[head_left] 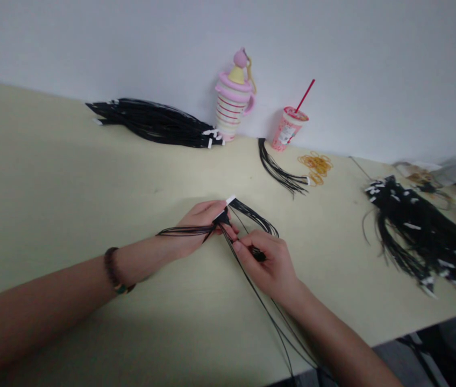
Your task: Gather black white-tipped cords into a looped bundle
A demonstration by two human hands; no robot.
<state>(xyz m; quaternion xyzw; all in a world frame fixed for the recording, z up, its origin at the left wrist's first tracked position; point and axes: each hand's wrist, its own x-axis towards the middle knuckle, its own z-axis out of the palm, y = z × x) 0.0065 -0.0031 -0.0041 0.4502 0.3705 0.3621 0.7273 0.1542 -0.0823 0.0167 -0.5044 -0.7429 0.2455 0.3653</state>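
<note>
Black wires with a white connector (230,199) are gathered between my two hands above the table. My left hand (201,223) is closed round the connector end, and some wires stick out to the left over its wrist. Thumb and fingers of my right hand (268,260) pinch black wires (252,212) just right of the connector. Part of the bundle loops over behind that hand. Several long loose strands run down toward the table's front edge. My fingers hide where the strands cross.
A long bundle of black cables (159,123) lies at the back left, beside a pink-lidded cup (230,107). Further right are a drink cup with a straw (289,128), a short wire bundle (278,169), yellow rubber bands (315,164) and a large cable pile (417,226).
</note>
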